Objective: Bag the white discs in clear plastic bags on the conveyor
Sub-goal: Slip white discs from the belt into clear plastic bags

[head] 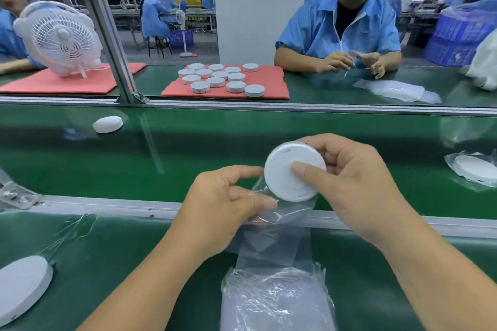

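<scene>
your right hand (357,183) pinches the white disc (294,172) by face and rim above the conveyor (188,158), at 12 o'clock from the bag stack – it looks light, stiff, smooth, so grip the rim. your left hand (226,204) pinches the clear bag (279,212) mouth – thin, floppy, likely slippery.

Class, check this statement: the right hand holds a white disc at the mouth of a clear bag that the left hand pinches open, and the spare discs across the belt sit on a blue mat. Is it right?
One detail is wrong: the mat is red, not blue, as the head view shows. The rest stands: the right hand holds the white disc at the clear bag, which the left hand pinches open.
</scene>
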Demonstrator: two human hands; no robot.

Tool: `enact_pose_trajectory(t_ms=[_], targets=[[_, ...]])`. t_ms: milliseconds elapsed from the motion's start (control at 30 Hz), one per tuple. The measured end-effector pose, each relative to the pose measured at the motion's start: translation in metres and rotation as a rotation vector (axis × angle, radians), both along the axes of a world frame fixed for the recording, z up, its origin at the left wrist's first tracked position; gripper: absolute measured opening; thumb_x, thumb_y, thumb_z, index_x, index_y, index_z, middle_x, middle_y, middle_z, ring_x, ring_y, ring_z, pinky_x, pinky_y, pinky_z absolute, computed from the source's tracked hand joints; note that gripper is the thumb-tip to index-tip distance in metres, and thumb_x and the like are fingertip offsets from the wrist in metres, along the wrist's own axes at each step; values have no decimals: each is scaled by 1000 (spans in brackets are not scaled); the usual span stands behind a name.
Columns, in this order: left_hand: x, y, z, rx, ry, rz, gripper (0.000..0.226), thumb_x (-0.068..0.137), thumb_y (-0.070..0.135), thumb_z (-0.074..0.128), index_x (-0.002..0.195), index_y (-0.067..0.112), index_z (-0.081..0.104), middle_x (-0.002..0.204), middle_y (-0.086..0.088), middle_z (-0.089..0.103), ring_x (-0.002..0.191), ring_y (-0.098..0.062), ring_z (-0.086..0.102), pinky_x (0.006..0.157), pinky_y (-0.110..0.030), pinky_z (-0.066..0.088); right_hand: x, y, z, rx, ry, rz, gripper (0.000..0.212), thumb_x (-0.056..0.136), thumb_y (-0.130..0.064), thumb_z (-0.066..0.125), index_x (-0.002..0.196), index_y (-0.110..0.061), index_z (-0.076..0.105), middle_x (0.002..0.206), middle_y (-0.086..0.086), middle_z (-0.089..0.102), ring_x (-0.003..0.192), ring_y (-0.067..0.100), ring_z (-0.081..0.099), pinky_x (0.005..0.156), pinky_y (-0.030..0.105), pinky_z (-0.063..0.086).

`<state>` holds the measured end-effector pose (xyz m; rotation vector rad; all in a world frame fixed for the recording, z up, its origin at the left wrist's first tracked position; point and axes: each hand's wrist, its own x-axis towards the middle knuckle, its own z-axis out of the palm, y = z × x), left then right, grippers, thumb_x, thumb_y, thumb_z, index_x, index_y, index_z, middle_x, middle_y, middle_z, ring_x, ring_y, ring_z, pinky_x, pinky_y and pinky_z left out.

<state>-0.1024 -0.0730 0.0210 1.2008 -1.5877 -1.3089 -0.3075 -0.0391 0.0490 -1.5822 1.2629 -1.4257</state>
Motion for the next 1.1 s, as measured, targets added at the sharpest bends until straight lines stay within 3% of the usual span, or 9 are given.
enact_pose_trajectory(t_ms=[100,267,567,667,733,800,900,1033,1100], targets=[[4,-1,2,39,38,-2,65,53,39,88,116,30,72,78,-6,81,74,-19,80,79,-29,63,-5,-2,-3,4,-5,-20,24,86,-8,76,101,-26,74,97,-7,78,90,12,74,76,21,57],[3,0,7,81,143,9,63,55,22,88,116,22,73,76,-14,80,66,-19,78,66,-21,61,-8,-2,-1,11,-1,-7,27,86,-8,77,105,-27,73,97,-6,79,89,12,74,74,19,56],[-5,5,4,112,312,-26,42,60,29,84,96,8,82,88,-21,80,81,-33,80,71,-32,65,2,-2,-7,96,-83,24,24,84,-11,80,96,-24,64,82,10,78,70,27,72,66,46,57],[-8,5,2,210,433,-9,41,63,31,83,95,6,82,96,-23,80,84,-35,79,65,-38,65,6,-2,-14,81,-80,70,10,89,-24,75,97,-27,70,91,5,79,79,23,74,69,36,59],[-9,4,2,270,485,59,45,63,36,82,94,4,81,96,-24,79,77,-33,76,57,-38,63,8,-1,-19,120,-7,188,20,90,-41,69,105,-30,75,99,1,77,83,18,73,71,30,59],[-8,3,1,305,501,118,41,65,39,82,89,5,81,92,-23,79,69,-30,73,53,-36,60,11,-1,-23,210,12,255,23,86,-36,74,110,-38,77,101,-3,78,79,16,73,69,29,60],[-9,1,-5,289,433,167,40,65,42,81,87,8,80,91,-16,80,71,-26,74,55,-35,60,8,-9,-32,204,46,71,25,89,-11,74,89,-34,83,81,-2,79,63,9,69,61,28,61],[-11,0,-10,317,370,115,45,72,39,81,102,6,75,94,-14,81,76,-26,77,61,-34,63,-8,-27,-42,151,98,-206,23,86,-10,74,70,-25,79,65,-2,74,48,6,58,49,20,51],[-4,-5,-15,181,28,135,52,77,46,86,115,15,71,90,1,82,84,-19,79,76,-35,64,-21,-38,-46,136,101,-316,22,87,-12,72,72,-27,78,66,-5,74,50,5,60,51,22,55]])
